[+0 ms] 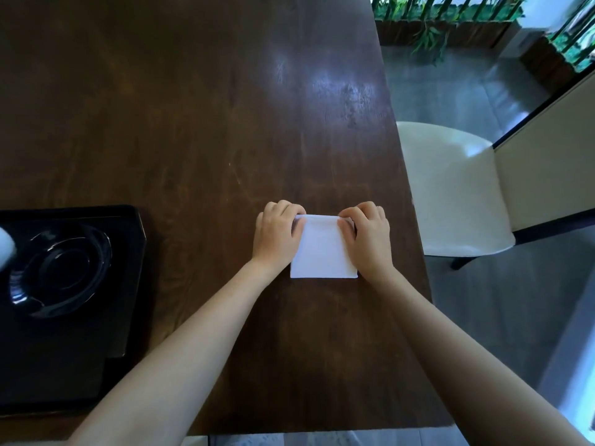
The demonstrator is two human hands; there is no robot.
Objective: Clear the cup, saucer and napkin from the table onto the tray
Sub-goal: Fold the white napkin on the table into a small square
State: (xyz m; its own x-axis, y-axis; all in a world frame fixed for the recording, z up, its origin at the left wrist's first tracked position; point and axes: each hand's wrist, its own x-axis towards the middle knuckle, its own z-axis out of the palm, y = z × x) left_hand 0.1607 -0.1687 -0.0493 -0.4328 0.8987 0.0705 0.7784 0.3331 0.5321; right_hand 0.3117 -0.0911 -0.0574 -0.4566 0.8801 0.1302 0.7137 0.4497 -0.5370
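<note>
A white folded napkin [323, 252] lies flat on the dark wooden table [199, 130], near its right edge. My left hand [276, 235] pinches the napkin's far left corner and my right hand [367, 236] pinches its far right corner. A black tray [128, 284] sits at the table's left side. On it rests a glossy black saucer [61, 268]. A blurred white object [5, 244], possibly the cup, shows at the left frame edge over the tray; I cannot tell for sure.
A cream chair [457, 191] stands close to the table's right edge. Beyond it are a grey floor and planters with green plants [444, 14] at the back right.
</note>
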